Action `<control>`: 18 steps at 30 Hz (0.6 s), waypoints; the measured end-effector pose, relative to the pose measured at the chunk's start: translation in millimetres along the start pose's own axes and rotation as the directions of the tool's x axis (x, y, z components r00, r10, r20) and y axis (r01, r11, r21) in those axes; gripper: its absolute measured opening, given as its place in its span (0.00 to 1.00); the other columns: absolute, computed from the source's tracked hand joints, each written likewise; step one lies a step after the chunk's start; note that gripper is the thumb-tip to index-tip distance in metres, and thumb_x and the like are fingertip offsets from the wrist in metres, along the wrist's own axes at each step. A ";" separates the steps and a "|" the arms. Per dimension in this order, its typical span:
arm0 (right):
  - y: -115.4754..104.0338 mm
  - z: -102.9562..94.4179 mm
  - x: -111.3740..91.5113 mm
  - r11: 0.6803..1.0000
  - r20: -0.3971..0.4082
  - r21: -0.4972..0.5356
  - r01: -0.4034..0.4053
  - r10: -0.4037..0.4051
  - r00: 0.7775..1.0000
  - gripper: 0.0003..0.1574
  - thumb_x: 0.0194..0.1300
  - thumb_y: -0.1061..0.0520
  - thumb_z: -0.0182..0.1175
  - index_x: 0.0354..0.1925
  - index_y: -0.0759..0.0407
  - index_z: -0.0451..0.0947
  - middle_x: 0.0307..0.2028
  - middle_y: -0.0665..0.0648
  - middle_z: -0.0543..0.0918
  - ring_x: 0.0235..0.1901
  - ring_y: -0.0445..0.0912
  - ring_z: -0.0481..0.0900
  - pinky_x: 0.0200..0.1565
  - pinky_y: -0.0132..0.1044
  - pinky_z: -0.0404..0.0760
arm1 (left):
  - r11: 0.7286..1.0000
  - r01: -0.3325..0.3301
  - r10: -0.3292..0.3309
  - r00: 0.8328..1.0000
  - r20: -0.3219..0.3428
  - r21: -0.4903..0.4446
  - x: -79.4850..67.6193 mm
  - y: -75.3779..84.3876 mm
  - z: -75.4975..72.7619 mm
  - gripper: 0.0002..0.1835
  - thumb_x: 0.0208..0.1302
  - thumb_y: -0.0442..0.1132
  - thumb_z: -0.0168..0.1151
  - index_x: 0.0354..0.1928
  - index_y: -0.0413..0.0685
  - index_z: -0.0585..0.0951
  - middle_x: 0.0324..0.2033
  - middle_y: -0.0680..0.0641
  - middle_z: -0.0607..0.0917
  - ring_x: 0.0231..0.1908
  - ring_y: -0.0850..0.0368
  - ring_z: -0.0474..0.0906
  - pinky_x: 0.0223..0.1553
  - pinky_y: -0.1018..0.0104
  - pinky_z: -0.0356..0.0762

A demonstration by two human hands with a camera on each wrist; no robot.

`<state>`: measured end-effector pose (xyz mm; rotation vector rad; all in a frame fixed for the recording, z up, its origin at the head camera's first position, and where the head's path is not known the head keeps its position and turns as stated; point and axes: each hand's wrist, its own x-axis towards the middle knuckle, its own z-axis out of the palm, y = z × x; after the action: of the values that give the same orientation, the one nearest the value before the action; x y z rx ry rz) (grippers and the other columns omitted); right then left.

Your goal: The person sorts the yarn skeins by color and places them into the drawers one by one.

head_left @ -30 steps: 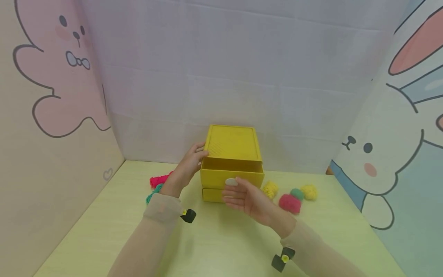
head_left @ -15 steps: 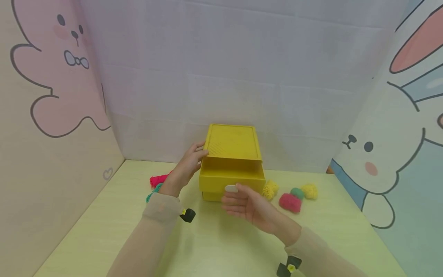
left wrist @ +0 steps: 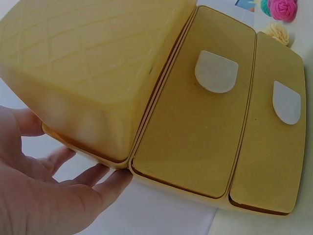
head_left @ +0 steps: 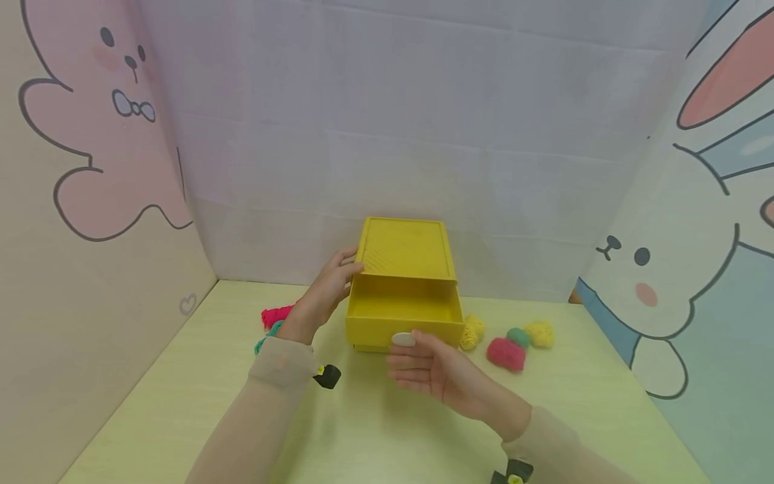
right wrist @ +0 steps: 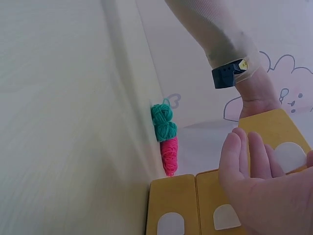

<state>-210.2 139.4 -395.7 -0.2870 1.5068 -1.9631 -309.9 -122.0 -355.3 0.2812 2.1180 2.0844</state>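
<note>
A small yellow drawer cabinet (head_left: 404, 249) stands in the middle of the table. Its top drawer (head_left: 369, 329) is pulled out, showing a bare interior. My right hand (head_left: 450, 380) is at the white handle (head_left: 403, 339) on the drawer front, thumb on the upper side and fingers below, pinching it. In the right wrist view, that handle (right wrist: 289, 155) shows between fingers and thumb. My left hand (head_left: 326, 289) rests against the cabinet's left side, fairly straight fingers touching its edge. The left wrist view shows two lower drawers (left wrist: 190, 127) closed, each with a white handle.
Left of the cabinet lie pink yarn (head_left: 277, 316) and teal yarn (head_left: 269, 335), partly behind my left wrist. On the right are yellow yarn (head_left: 473, 332), a pink ball (head_left: 506, 355), a green ball (head_left: 518, 337) and more yellow yarn (head_left: 540, 333). Cloth walls (head_left: 411, 134) enclose the table.
The top drawer has slid out toward me, with my right hand moving back along with its handle. More of the drawer's inside shows. My left hand has stayed on the cabinet's side.
</note>
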 end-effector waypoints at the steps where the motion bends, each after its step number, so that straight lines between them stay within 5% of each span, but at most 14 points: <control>1: 0.4 -0.2 -0.3 1.000 0.001 -0.004 0.000 0.000 1.000 0.44 0.84 0.37 0.50 0.77 0.71 0.64 0.66 0.66 0.82 0.63 0.56 0.83 0.68 0.47 0.79 | 1.000 0.000 0.000 1.000 0.000 0.001 0.1 -0.2 0.0 0.34 0.84 0.46 0.50 0.84 0.52 0.54 0.81 0.44 0.58 0.81 0.42 0.55 0.81 0.43 0.51; 10: 0.2 -5.7 -6.2 0.998 0.056 -0.065 -0.021 0.025 0.998 0.45 0.85 0.35 0.44 0.77 0.69 0.65 0.68 0.66 0.80 0.66 0.61 0.80 0.69 0.49 0.78 | 1.000 0.018 -0.018 1.000 -0.014 -0.002 -0.5 0.7 0.3 0.34 0.83 0.46 0.50 0.85 0.54 0.54 0.82 0.46 0.58 0.81 0.43 0.55 0.81 0.43 0.52; 18: -1.7 -30.5 -30.9 0.983 0.121 -0.178 -0.050 0.072 0.990 0.36 0.87 0.41 0.45 0.72 0.68 0.72 0.67 0.66 0.81 0.68 0.64 0.77 0.69 0.49 0.77 | 1.000 0.027 -0.027 0.999 -0.018 0.007 -1.2 2.2 0.8 0.34 0.83 0.47 0.51 0.85 0.55 0.54 0.82 0.47 0.56 0.81 0.43 0.55 0.81 0.42 0.52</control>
<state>-203.1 182.2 -397.6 -0.4272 1.5881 -1.7341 -308.5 -121.5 -353.1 0.2343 2.1281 2.0726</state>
